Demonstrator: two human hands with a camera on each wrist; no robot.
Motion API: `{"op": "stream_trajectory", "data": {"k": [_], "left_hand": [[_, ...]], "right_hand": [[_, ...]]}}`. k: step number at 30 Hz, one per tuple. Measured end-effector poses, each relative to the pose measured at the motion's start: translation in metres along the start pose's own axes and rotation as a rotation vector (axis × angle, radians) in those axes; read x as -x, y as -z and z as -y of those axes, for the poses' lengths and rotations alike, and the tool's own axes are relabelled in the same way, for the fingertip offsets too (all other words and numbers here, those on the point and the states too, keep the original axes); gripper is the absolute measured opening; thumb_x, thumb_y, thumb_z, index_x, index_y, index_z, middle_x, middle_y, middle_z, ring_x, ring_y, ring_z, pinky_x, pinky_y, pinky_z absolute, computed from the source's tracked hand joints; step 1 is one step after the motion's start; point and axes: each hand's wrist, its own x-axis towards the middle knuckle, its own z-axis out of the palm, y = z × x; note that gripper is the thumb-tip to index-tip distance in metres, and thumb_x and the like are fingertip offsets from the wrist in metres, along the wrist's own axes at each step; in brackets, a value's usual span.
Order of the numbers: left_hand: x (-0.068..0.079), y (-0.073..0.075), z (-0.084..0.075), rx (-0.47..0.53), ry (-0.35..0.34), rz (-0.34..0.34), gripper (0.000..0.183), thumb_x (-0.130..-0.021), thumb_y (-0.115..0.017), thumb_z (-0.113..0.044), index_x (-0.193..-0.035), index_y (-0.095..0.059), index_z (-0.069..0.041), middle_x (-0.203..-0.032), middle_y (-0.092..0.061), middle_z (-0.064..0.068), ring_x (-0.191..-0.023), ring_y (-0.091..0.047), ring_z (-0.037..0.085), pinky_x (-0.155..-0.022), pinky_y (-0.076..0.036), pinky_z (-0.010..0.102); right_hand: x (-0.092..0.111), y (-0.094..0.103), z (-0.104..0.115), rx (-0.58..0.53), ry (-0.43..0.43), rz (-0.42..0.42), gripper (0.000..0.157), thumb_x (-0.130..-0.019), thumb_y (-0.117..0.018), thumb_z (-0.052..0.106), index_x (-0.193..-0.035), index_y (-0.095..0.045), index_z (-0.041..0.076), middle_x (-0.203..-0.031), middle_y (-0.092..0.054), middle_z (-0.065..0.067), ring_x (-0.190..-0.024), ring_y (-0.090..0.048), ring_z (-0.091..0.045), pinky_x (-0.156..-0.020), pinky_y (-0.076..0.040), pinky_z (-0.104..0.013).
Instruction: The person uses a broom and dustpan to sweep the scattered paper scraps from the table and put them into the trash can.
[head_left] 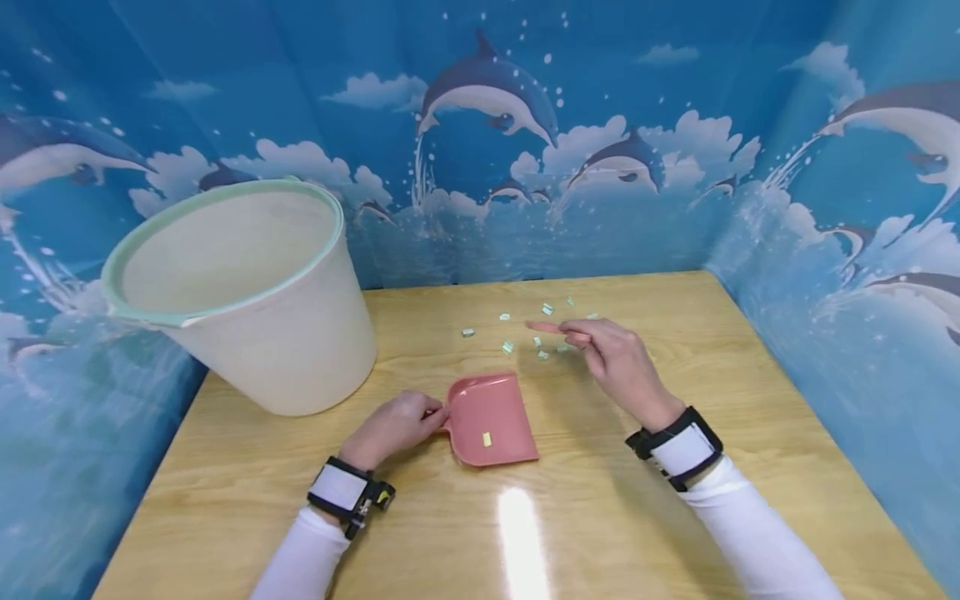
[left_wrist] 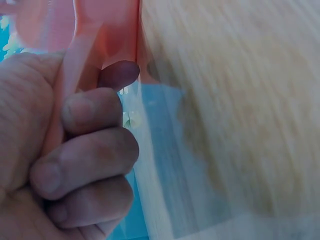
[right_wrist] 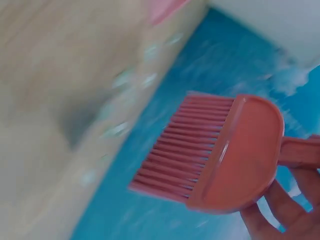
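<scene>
Lower centre of the head view, the left hand (head_left: 393, 427) grips a pink dustpan (head_left: 504, 408) holding one yellow scrap (head_left: 487, 439). Right of centre, the right hand (head_left: 622, 362) clasps a pink hand brush (right_wrist: 245, 155) near pale-green scraps (head_left: 507, 347) on the counter (head_left: 420, 542); a whitish bucket (head_left: 300, 333) stands upper left

A small scrap (head_left: 487, 439) lies in the dustpan (head_left: 493, 412), the table (head_left: 420, 533) beneath. Left of the dustpan, the left hand (head_left: 396, 427) holds its handle (left_wrist: 75, 65); behind-left stands the bucket (head_left: 288, 333). Other scraps (head_left: 507, 347) lie on the table behind the dustpan; behind-right of it, the right hand (head_left: 622, 367) holds the brush (head_left: 543, 327). Farthest behind it is the backdrop (head_left: 465, 237).
</scene>
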Motion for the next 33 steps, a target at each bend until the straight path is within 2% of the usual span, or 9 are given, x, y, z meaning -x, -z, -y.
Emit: {"op": "stream_trajectory", "data": {"k": [4,8,11,15,21,25,30,33], "left_hand": [[0.006,-0.001,0.001,-0.002,0.005,0.002,0.035,-0.1,-0.053,-0.036,-0.071,-0.064,-0.02,-0.055,-0.045,-0.007,-0.048,-0.045,0.006,-0.045,-0.037,0.023],[0.01,-0.005,0.001,-0.004,-0.003,0.008,0.035,-0.1,-0.052,-0.036,-0.07,-0.063,-0.02,-0.056,-0.045,-0.007,-0.05,-0.045,0.007,-0.046,-0.038,0.023],[0.011,-0.009,-0.001,-0.002,-0.009,0.015,0.035,-0.1,-0.052,-0.035,-0.07,-0.063,-0.02,-0.057,-0.046,-0.007,-0.05,-0.046,0.006,-0.045,-0.039,0.023],[0.01,-0.012,-0.002,0.003,-0.01,0.014,0.035,-0.1,-0.051,-0.035,-0.071,-0.063,-0.021,-0.056,-0.046,-0.007,-0.049,-0.045,0.006,-0.044,-0.039,0.023],[0.007,-0.009,-0.001,0.0,-0.029,-0.01,0.035,-0.1,-0.051,-0.035,-0.071,-0.064,-0.021,-0.057,-0.045,-0.007,-0.049,-0.045,0.006,-0.045,-0.039,0.023],[0.006,-0.004,0.0,-0.01,-0.02,-0.022,0.033,-0.1,-0.052,-0.035,-0.072,-0.064,-0.022,-0.056,-0.044,-0.007,-0.05,-0.044,0.006,-0.045,-0.038,0.023],[0.004,-0.001,0.0,-0.009,-0.024,-0.028,0.033,-0.1,-0.052,-0.034,-0.073,-0.065,-0.021,-0.056,-0.044,-0.007,-0.049,-0.044,0.006,-0.044,-0.038,0.023],[0.004,-0.002,-0.002,0.009,-0.026,-0.015,0.032,-0.1,-0.052,-0.034,-0.074,-0.066,-0.021,-0.057,-0.045,-0.007,-0.05,-0.045,0.006,-0.045,-0.039,0.024]], "right_hand": [[0.021,0.001,-0.026,-0.004,-0.064,0.095,0.021,-0.091,-0.065,0.004,-0.111,-0.07,0.005,-0.104,-0.072,-0.012,-0.096,-0.066,-0.026,-0.079,-0.054,-0.047],[0.04,-0.002,-0.041,-0.012,-0.088,0.174,0.021,-0.091,-0.066,0.008,-0.112,-0.07,0.008,-0.107,-0.072,-0.009,-0.1,-0.064,-0.025,-0.084,-0.053,-0.047],[0.051,-0.002,-0.046,0.0,-0.096,0.188,0.021,-0.09,-0.068,0.01,-0.11,-0.071,0.008,-0.105,-0.072,-0.009,-0.099,-0.064,-0.024,-0.084,-0.053,-0.046],[0.06,0.004,-0.041,-0.024,-0.107,0.189,0.019,-0.091,-0.066,0.008,-0.109,-0.071,0.006,-0.103,-0.072,-0.009,-0.098,-0.065,-0.024,-0.082,-0.054,-0.046],[0.063,0.017,-0.022,-0.033,-0.098,0.182,0.019,-0.09,-0.067,0.006,-0.108,-0.07,0.009,-0.103,-0.072,-0.005,-0.098,-0.065,-0.019,-0.079,-0.056,-0.041],[0.058,0.02,-0.01,-0.02,-0.078,0.156,0.02,-0.089,-0.068,0.006,-0.11,-0.069,0.008,-0.106,-0.072,-0.006,-0.098,-0.065,-0.02,-0.078,-0.055,-0.042],[0.046,0.021,-0.009,0.09,-0.072,0.083,0.023,-0.086,-0.071,0.006,-0.109,-0.068,0.006,-0.102,-0.072,-0.012,-0.093,-0.066,-0.026,-0.073,-0.055,-0.048],[0.044,0.019,-0.012,0.155,-0.071,0.091,0.021,-0.086,-0.071,0.01,-0.107,-0.069,0.006,-0.099,-0.072,-0.012,-0.088,-0.067,-0.027,-0.071,-0.056,-0.048]]}}
